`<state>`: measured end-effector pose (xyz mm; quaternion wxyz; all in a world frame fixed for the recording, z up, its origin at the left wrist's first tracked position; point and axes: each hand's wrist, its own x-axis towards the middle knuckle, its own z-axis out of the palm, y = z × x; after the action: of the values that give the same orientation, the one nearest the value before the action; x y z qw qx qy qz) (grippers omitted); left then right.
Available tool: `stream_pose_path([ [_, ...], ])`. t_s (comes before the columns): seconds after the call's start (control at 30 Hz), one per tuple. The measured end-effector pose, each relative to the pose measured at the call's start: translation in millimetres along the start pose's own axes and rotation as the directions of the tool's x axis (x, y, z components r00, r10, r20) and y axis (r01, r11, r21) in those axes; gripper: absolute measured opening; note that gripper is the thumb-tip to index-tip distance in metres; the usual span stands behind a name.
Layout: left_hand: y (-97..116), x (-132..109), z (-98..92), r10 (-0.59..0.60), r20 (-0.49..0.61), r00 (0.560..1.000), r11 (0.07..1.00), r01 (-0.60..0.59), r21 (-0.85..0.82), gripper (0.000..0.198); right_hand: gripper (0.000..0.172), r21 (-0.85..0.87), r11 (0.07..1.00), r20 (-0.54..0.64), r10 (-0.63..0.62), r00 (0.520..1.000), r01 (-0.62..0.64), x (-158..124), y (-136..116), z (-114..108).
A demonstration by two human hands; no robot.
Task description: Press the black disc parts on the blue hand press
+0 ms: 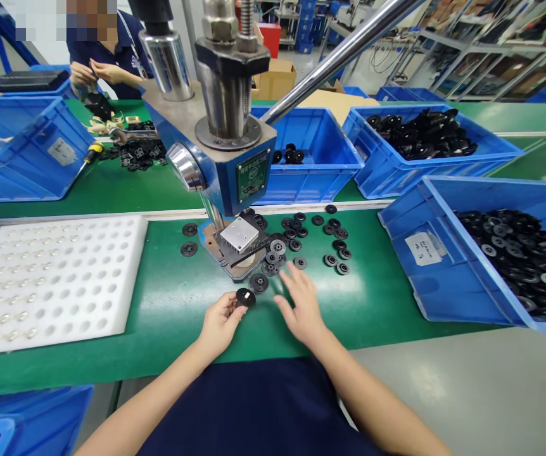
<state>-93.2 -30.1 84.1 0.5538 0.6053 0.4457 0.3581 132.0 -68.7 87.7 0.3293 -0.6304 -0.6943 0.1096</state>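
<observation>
Between the thumb and fingers of my left hand [222,322] is a black disc [246,297] with a small pale piece at its centre. My right hand [303,305] hovers over the green mat with fingers spread, holding nothing; its fingertips are a little blurred. Just beyond them lie loose black wheels [272,266], some overlapping. Another black wheel [259,283] rests right behind the held disc. Behind both hands stands a hand press [225,145], with a silver metal block [239,235] on its base.
At left is a white foam tray [133,266] with rows of holes, many holding small clear parts. Blue bins of black parts stand at right [410,266] and back right [382,168]. The press lever [334,63] slants up rightward. Across the bench a person [111,63] handles something small.
</observation>
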Motion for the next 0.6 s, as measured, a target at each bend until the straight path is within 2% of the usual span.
stream_pose_path([
  [0.07, 2.9, 1.9, -1.4, -0.047, -0.012, 0.999, 0.996, 0.046, -0.072, 0.025, 0.057, -0.146, 0.981, -0.045, 0.125, 0.991, -0.13, 11.4, 22.9, -3.6],
  [0.1, 4.2, 2.9, -2.3, -0.064, -0.007, 0.998, 0.992, 0.063, -0.108, 0.026, 0.054, -0.173, 0.972, -0.041, 0.152, 0.988, -0.156, 14.8, 31.4, -5.1],
  [0.17, 6.1, 5.1, -4.4, -0.086, 0.012, 0.996, 0.981, 0.087, -0.174, 0.028, 0.044, -0.132, 0.985, -0.012, 0.107, 0.994, -0.108, 15.6, 38.9, -6.8],
  [0.27, 6.1, 8.6, -8.3, -0.106, 0.014, 0.994, 0.965, 0.106, -0.238, 0.032, 0.036, 0.0, 1.0, 0.012, -0.016, 1.0, 0.016, 4.8, 27.8, -4.4],
  [0.33, 4.8, 10.5, -10.9, -0.119, 0.021, 0.993, 0.956, 0.12, -0.266, 0.034, 0.035, 0.051, 0.998, 0.021, -0.045, 0.999, 0.044, -4.5, 12.9, 0.5],
  [0.47, 4.0, 12.6, -14.9, -0.148, 0.066, 0.987, 0.929, 0.161, -0.334, 0.033, 0.034, 0.078, 0.996, 0.02, -0.038, 0.999, 0.036, -12.8, -9.1, 10.2],
  [0.6, 8.6, 12.1, -14.4, -0.199, 0.064, 0.978, 0.915, 0.208, -0.345, 0.035, 0.031, 0.047, 0.999, 0.007, -0.004, 1.0, 0.004, -12.2, -13.4, 10.7],
])
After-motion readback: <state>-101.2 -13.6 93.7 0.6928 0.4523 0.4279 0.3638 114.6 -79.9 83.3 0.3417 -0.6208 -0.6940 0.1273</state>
